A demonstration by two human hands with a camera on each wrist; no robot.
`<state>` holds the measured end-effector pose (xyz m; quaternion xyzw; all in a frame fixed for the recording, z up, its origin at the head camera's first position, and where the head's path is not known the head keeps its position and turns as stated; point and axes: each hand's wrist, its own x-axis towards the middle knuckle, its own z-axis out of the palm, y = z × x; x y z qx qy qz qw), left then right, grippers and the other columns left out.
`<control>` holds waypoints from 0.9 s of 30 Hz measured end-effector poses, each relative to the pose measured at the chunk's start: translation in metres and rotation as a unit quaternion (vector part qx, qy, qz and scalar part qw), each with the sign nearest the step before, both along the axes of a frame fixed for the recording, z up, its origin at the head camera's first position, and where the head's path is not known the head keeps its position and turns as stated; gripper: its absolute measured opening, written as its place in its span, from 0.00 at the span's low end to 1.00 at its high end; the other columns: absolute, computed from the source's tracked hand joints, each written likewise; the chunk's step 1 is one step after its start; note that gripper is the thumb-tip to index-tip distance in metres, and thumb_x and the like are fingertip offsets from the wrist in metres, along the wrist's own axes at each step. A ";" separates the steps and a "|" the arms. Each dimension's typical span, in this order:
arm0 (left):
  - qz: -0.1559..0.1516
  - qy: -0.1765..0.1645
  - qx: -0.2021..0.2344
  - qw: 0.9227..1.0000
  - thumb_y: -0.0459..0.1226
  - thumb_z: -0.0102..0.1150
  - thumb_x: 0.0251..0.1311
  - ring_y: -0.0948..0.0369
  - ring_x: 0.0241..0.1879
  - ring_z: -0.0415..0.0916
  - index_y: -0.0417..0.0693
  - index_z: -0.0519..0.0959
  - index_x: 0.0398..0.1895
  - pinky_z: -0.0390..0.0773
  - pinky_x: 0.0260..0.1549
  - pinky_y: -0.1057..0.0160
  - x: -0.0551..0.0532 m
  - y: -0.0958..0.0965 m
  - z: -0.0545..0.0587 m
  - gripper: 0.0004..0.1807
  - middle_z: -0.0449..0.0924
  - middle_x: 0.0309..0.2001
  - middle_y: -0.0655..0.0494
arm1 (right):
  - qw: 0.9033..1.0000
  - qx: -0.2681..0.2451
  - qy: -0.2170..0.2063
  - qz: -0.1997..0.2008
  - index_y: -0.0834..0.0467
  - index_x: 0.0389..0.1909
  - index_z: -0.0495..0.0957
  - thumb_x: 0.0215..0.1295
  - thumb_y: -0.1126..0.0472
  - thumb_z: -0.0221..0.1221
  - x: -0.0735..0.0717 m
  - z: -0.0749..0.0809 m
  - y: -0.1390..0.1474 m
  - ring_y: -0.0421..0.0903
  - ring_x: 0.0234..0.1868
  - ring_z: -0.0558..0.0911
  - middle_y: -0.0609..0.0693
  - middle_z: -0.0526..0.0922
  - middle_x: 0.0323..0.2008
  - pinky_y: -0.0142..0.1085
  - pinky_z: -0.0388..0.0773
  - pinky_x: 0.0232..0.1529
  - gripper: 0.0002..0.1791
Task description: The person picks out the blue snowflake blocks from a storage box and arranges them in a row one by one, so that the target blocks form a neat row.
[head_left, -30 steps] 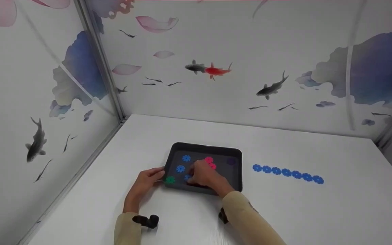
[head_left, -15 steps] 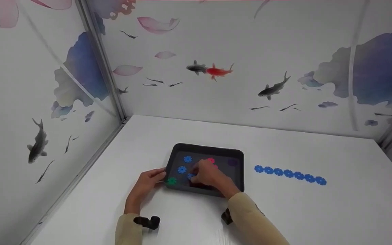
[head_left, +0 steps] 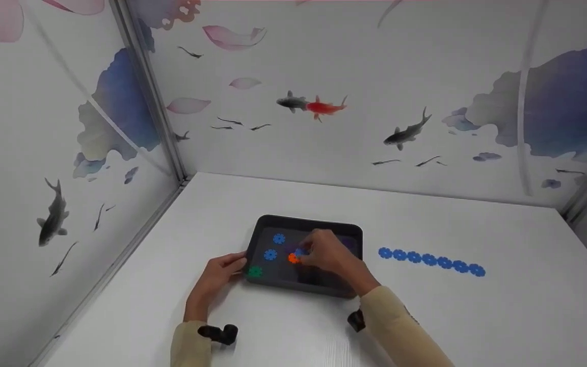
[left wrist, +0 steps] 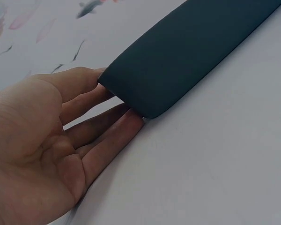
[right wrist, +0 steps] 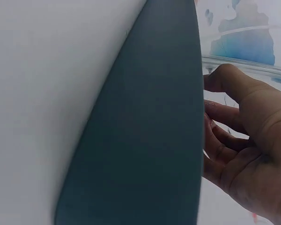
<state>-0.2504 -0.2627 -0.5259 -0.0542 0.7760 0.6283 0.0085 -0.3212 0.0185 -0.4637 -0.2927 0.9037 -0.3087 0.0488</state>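
Observation:
A dark shallow tray (head_left: 303,289) sits on the white table, holding several flower-shaped plastic snowflake discs. In the head view, my right hand (head_left: 331,252) is over its middle, thumb and forefinger pinching a blue snowflake disc (head_left: 298,251). An orange disc (head_left: 293,258) shows right beside those fingertips. Seen from the right wrist, the tray's outer wall (right wrist: 145,122) hides the right fingertips and the disc. My left hand (left wrist: 51,136) touches the tray's left end with extended fingers, thumb at the upper rim and lower fingers near the bottom corner.
Two blue discs (head_left: 270,254) and a green disc (head_left: 255,271) lie in the tray's left part. To the tray's right, several blue discs form a slanting row (head_left: 429,260) on the table. Printed panels (head_left: 354,61) enclose the back and sides.
My right hand has risen a little and shifted right, carrying the blue disc with it. The orange disc has come into view. My left hand keeps its place at the tray.

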 end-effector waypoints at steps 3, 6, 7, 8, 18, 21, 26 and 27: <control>0.002 0.000 -0.001 1.000 0.40 0.59 0.70 0.49 0.63 0.76 0.39 0.77 0.64 0.81 0.59 0.55 0.001 0.001 0.001 0.23 0.76 0.66 0.40 | 1.000 0.000 0.013 -0.007 0.62 0.47 0.87 0.57 0.61 0.70 0.001 0.002 0.009 0.44 0.37 0.79 0.54 0.84 0.42 0.37 0.86 0.40 0.16; 0.004 -0.002 0.003 1.000 0.40 0.59 0.70 0.49 0.64 0.76 0.40 0.77 0.64 0.81 0.59 0.55 0.000 0.001 0.001 0.22 0.76 0.66 0.41 | 0.999 -0.001 0.028 -0.018 0.62 0.45 0.87 0.56 0.63 0.70 0.001 0.003 0.020 0.43 0.36 0.79 0.54 0.83 0.39 0.37 0.86 0.40 0.15; 0.004 -0.001 0.003 1.000 0.40 0.59 0.70 0.49 0.64 0.76 0.40 0.77 0.63 0.81 0.60 0.54 0.000 0.001 0.001 0.22 0.76 0.66 0.41 | 0.999 -0.002 0.029 -0.024 0.62 0.45 0.87 0.55 0.63 0.70 0.002 0.003 0.023 0.43 0.36 0.79 0.53 0.83 0.39 0.37 0.86 0.40 0.15; 0.004 -0.001 0.004 1.000 0.40 0.59 0.70 0.49 0.64 0.76 0.40 0.77 0.63 0.80 0.60 0.54 0.000 0.002 0.002 0.22 0.76 0.66 0.41 | 0.999 -0.002 0.030 -0.030 0.62 0.45 0.87 0.55 0.63 0.70 0.002 0.004 0.026 0.42 0.36 0.80 0.53 0.83 0.38 0.37 0.86 0.40 0.15; 0.015 -0.007 -0.006 1.000 0.39 0.59 0.70 0.50 0.63 0.76 0.42 0.78 0.63 0.81 0.60 0.53 0.000 0.002 0.002 0.21 0.77 0.65 0.42 | 0.996 -0.025 0.061 -0.062 0.62 0.44 0.87 0.56 0.63 0.71 -0.004 0.010 0.066 0.43 0.37 0.80 0.53 0.83 0.38 0.39 0.86 0.41 0.15; 0.011 -0.008 -0.005 1.000 0.40 0.59 0.70 0.50 0.63 0.77 0.41 0.78 0.63 0.80 0.60 0.53 0.000 0.002 0.002 0.21 0.77 0.65 0.42 | 0.995 -0.037 0.061 -0.069 0.63 0.45 0.86 0.57 0.63 0.70 -0.005 0.011 0.079 0.44 0.37 0.80 0.53 0.82 0.39 0.38 0.86 0.40 0.15; 0.009 -0.007 -0.009 1.000 0.39 0.58 0.70 0.49 0.63 0.76 0.41 0.78 0.63 0.80 0.61 0.52 -0.001 0.003 0.002 0.21 0.77 0.65 0.42 | 0.994 -0.038 0.061 -0.077 0.64 0.47 0.86 0.59 0.61 0.69 -0.007 0.014 0.101 0.46 0.38 0.82 0.55 0.83 0.41 0.36 0.85 0.35 0.16; 0.010 -0.007 -0.010 1.000 0.39 0.58 0.70 0.49 0.64 0.76 0.41 0.78 0.63 0.80 0.61 0.52 -0.001 0.003 0.002 0.21 0.77 0.65 0.42 | 0.994 -0.036 0.064 -0.079 0.64 0.47 0.86 0.59 0.61 0.69 -0.008 0.015 0.106 0.47 0.38 0.82 0.55 0.83 0.41 0.35 0.85 0.35 0.16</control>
